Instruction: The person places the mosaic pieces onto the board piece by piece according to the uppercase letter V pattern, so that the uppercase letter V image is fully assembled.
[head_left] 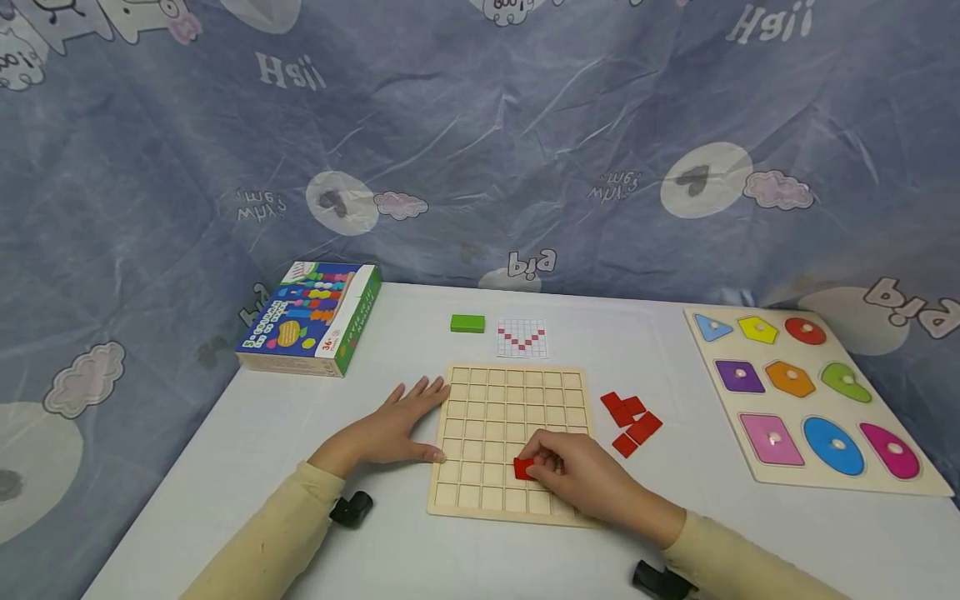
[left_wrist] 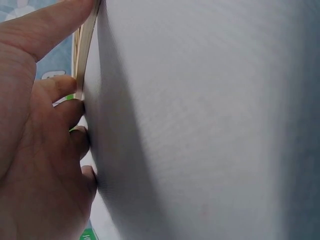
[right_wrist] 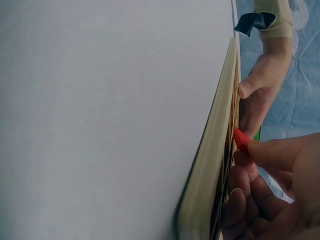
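Here's the right hand [head_left: 585,471], finger and thumb pinched tightly on a red tile [head_left: 522,469], right over the near half of the wooden grid board [head_left: 480,429]! The left hand [head_left: 390,429] has its fingers spread, touching the board's left edge, gripping nothing. More loose red tiles [head_left: 645,427] lie just right of it. Beyond its far edge, a gridded card [head_left: 522,339] shows a reddish V, with a green block [head_left: 468,323] to its left. Far left, I can read "36+" on the colourful box [head_left: 309,321]; at right sits a shape puzzle [head_left: 738,402]. The bench [head_left: 405,533] is white, and behind hangs creased blue-grey cloth [head_left: 480,167] printed "Haii".
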